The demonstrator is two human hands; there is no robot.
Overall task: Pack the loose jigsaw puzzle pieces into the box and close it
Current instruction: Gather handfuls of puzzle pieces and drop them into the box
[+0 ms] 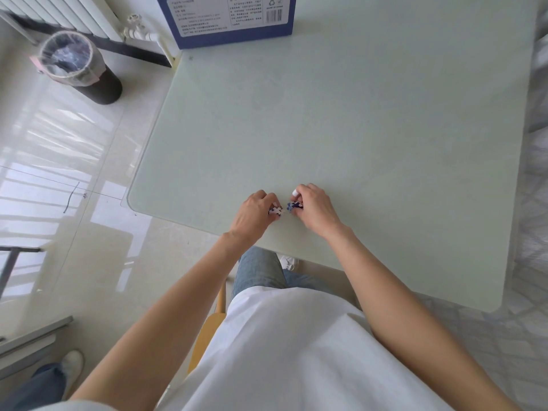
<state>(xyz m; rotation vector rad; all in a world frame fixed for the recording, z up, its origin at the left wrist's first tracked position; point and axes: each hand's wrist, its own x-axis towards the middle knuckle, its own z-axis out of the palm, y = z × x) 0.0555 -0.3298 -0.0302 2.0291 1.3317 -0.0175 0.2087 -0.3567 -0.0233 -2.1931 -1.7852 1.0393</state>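
Near the front edge of the pale green table (341, 120), my left hand (255, 213) is curled around white and dark jigsaw pieces (275, 210). A few centimetres to its right, my right hand (312, 207) pinches blue puzzle pieces (294, 206) against the tabletop. Both hands rest on the table, fingertips facing each other. The blue puzzle box (229, 19) with a white printed label stands at the far edge of the table, well away from both hands; its top is cut off by the frame.
A bin with a plastic liner (78, 66) stands on the floor to the far left, by a radiator (59, 13). A wooden chair (207, 330) is under me. Another person's shoe (71, 366) shows at the lower left.
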